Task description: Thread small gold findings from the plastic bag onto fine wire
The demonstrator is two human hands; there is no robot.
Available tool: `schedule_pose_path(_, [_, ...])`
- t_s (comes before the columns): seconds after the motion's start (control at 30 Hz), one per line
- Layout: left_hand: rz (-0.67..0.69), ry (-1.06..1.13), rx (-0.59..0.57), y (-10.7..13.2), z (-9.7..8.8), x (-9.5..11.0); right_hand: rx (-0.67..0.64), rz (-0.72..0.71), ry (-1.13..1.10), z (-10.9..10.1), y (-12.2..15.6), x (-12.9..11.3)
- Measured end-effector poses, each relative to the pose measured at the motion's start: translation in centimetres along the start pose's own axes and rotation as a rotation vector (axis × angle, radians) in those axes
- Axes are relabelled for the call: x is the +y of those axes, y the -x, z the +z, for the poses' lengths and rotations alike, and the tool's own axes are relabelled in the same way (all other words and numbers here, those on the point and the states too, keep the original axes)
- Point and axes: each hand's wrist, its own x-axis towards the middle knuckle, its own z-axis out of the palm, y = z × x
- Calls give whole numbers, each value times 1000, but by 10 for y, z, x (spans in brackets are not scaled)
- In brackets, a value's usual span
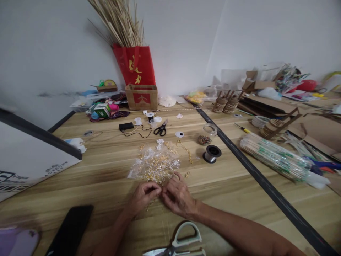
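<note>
My left hand is closed in a pinch, thumb against forefinger, just in front of a pile of small gold and silver jewelry findings. Fingertip to fingertip with it is my right hand, its fingers curled and pressed together. Whatever sits between the fingertips is too small to make out. Below the left hand, a thin strand of small gold-coloured pieces shows; whether it is held I cannot tell. Clear plastic bags lie among the findings. A gold chain rests to the right of the pile.
Large scissors lie at the front edge, a black phone at front left. Behind the pile are black-handled scissors and a black box with a cable. A wire spool and bead jar stand right.
</note>
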Motion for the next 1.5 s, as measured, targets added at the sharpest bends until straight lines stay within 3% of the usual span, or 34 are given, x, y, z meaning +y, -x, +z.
schedule_pose_path(0.63, [-14, 40, 31, -2, 2, -13, 12, -17, -7, 0, 0, 2])
schedule_pose_path(1.5, [-55, 113, 39, 0, -1, -3, 7, -21, -27, 2, 5, 2])
